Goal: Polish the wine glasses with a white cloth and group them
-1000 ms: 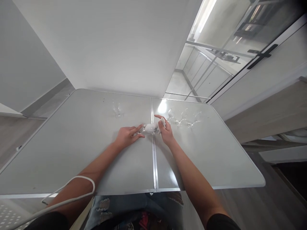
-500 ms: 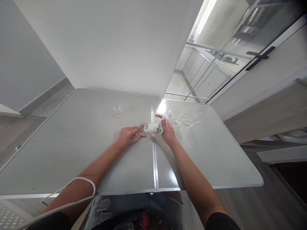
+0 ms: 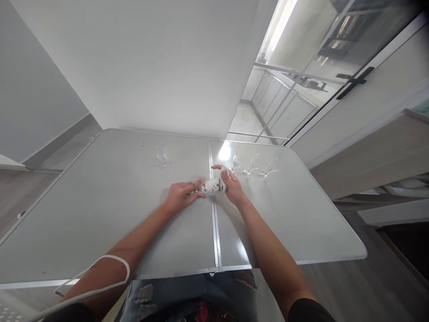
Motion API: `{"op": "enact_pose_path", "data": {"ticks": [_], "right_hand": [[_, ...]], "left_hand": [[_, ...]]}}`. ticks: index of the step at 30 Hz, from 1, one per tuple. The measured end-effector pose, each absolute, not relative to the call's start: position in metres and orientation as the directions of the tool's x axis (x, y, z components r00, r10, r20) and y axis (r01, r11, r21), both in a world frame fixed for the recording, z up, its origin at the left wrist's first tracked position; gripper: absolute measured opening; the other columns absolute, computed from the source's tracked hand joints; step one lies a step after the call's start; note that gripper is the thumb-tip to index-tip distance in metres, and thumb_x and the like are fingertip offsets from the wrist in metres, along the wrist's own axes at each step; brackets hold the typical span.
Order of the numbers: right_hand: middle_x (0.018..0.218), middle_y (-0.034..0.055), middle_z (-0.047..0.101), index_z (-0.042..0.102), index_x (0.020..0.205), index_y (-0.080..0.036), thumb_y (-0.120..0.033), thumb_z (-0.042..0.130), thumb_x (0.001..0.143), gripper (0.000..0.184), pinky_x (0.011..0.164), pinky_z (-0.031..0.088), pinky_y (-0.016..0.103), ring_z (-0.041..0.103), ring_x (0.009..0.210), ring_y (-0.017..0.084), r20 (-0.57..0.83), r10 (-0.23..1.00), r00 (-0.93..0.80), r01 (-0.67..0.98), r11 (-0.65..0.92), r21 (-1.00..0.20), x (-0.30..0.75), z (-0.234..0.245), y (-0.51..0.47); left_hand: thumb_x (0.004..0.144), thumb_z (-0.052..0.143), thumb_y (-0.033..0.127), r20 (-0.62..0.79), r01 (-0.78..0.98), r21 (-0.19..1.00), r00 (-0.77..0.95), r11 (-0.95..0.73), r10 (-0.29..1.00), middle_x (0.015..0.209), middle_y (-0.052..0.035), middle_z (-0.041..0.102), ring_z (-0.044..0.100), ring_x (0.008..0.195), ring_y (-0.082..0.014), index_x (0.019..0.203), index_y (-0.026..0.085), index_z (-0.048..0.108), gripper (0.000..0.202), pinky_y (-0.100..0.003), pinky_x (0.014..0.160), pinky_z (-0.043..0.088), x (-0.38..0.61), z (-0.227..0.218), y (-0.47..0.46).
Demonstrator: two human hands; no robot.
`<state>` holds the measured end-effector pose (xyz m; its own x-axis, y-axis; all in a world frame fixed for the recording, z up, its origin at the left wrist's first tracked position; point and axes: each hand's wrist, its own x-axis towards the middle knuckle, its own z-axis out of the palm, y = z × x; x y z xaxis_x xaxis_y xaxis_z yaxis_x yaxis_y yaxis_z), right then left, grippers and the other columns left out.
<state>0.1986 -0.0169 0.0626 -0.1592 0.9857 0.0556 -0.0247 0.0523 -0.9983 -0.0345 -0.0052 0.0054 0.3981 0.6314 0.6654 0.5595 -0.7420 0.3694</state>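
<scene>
A clear stemmed glass [image 3: 205, 188] lies sideways between my hands, just above or on the table's middle seam; I cannot tell which. My left hand [image 3: 180, 197] is closed around its foot and stem end. At the bowl end, my right hand [image 3: 233, 190] grips a white cloth [image 3: 224, 175], part of which is bunched inside the bowl. The right index finger points out to the left. Dark marks show through the bowl, too small to make out.
Three clear stemmed glasses stand beyond my right hand, the middle one [image 3: 248, 172] among them. Clear glassware [image 3: 163, 160] stands at the back left. The pale table [image 3: 100, 214] has a metal seam and meets a white wall [image 3: 161, 67]. A white cable [image 3: 125, 264] loops over my left forearm.
My right hand has turned slightly at the bowl, and the cloth has shifted with it. The glass now tilts up more to the right. The whole view has moved slightly.
</scene>
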Motion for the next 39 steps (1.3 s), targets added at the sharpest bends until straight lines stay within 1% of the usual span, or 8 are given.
{"op": "enact_pose_path", "data": {"ticks": [7, 11, 17, 21, 27, 30, 36, 39], "right_hand": [[0.098, 0.0046, 0.066, 0.046, 0.153, -0.029, -0.067, 0.049, 0.098, 0.067, 0.092, 0.049, 0.039, 0.06, 0.09, 0.023, 0.156, 0.934, -0.322, 0.288, 0.254, -0.923, 0.192, 0.064, -0.017], [0.128, 0.0063, 0.063, 0.055, 0.145, -0.031, -0.067, 0.049, 0.098, 0.059, 0.105, 0.044, 0.04, 0.058, 0.115, 0.025, 0.101, 0.914, -0.392, 0.265, 0.217, -0.94, 0.192, 0.072, -0.02], [0.073, -0.0021, 0.05, 0.061, 0.132, -0.025, -0.068, 0.05, 0.097, 0.056, 0.066, 0.047, 0.027, 0.05, 0.065, 0.015, 0.033, 0.977, -0.212, 0.027, 0.039, -0.999, 0.194, 0.071, -0.02], [0.08, 0.0007, 0.052, 0.051, 0.144, -0.027, -0.068, 0.044, 0.099, 0.062, 0.071, 0.048, 0.03, 0.051, 0.072, 0.018, 0.146, 0.986, -0.085, 0.086, 0.154, -0.984, 0.188, 0.07, -0.022], [0.094, 0.0043, 0.063, 0.045, 0.153, -0.03, -0.064, 0.047, 0.1, 0.063, 0.092, 0.047, 0.042, 0.058, 0.087, 0.023, 0.098, 0.919, -0.381, 0.372, 0.249, -0.894, 0.188, 0.076, -0.023], [0.107, 0.0041, 0.065, 0.056, 0.142, -0.033, -0.065, 0.047, 0.1, 0.054, 0.095, 0.046, 0.039, 0.059, 0.096, 0.023, 0.042, 0.917, -0.397, 0.298, 0.172, -0.939, 0.193, 0.078, -0.022], [0.071, -0.0027, 0.051, 0.06, 0.131, -0.029, -0.07, 0.048, 0.097, 0.055, 0.06, 0.046, 0.027, 0.052, 0.063, 0.016, -0.024, 0.972, -0.235, 0.018, -0.02, -1.0, 0.195, 0.072, -0.022], [0.089, 0.0015, 0.063, 0.051, 0.145, -0.032, -0.068, 0.046, 0.099, 0.059, 0.076, 0.052, 0.031, 0.062, 0.083, 0.02, 0.092, 0.982, -0.165, 0.082, 0.107, -0.991, 0.191, 0.071, -0.023]], "left_hand": [[0.093, 0.066, 0.052, 0.708, 0.668, 0.226, 0.387, -0.709, 0.591, 0.062, 0.0011, 0.071, 0.058, 0.05, -0.0101, 0.124, 0.023, 0.073, 0.043, -0.023, 0.055, 0.038, -0.037, 0.008, -0.006], [0.093, 0.067, 0.051, 0.681, 0.655, 0.15, 0.475, -0.741, 0.558, 0.062, -0.0008, 0.071, 0.06, 0.051, -0.0119, 0.123, 0.025, 0.074, 0.04, -0.025, 0.053, 0.036, -0.037, 0.007, -0.007], [0.09, 0.07, 0.051, 0.689, 0.532, 0.371, 0.393, -0.761, 0.61, 0.07, 0.0019, 0.074, 0.058, 0.053, -0.0078, 0.125, 0.027, 0.072, 0.042, -0.02, 0.058, 0.043, -0.033, 0.006, -0.007], [0.092, 0.068, 0.051, 0.701, 0.578, 0.372, 0.338, -0.727, 0.628, 0.07, 0.0023, 0.073, 0.055, 0.05, -0.0074, 0.13, 0.028, 0.069, 0.045, -0.02, 0.057, 0.042, -0.034, 0.005, -0.006], [0.094, 0.065, 0.052, 0.676, 0.688, 0.206, 0.414, -0.696, 0.61, 0.063, -0.0001, 0.07, 0.06, 0.053, -0.0115, 0.128, 0.027, 0.071, 0.043, -0.024, 0.054, 0.036, -0.038, 0.005, -0.007], [0.094, 0.065, 0.051, 0.651, 0.643, 0.225, 0.46, -0.732, 0.604, 0.066, 0.0, 0.072, 0.061, 0.053, -0.0111, 0.126, 0.026, 0.071, 0.041, -0.024, 0.054, 0.037, -0.033, 0.003, -0.01], [0.094, 0.065, 0.05, 0.658, 0.598, 0.275, 0.453, -0.752, 0.601, 0.069, 0.0006, 0.073, 0.061, 0.056, -0.0101, 0.131, 0.028, 0.069, 0.043, -0.022, 0.058, 0.041, -0.034, 0.003, -0.006], [0.095, 0.064, 0.05, 0.685, 0.644, 0.237, 0.421, -0.727, 0.595, 0.064, 0.0013, 0.07, 0.059, 0.054, -0.0105, 0.135, 0.028, 0.067, 0.046, -0.023, 0.058, 0.04, -0.041, 0.005, -0.003]]}}
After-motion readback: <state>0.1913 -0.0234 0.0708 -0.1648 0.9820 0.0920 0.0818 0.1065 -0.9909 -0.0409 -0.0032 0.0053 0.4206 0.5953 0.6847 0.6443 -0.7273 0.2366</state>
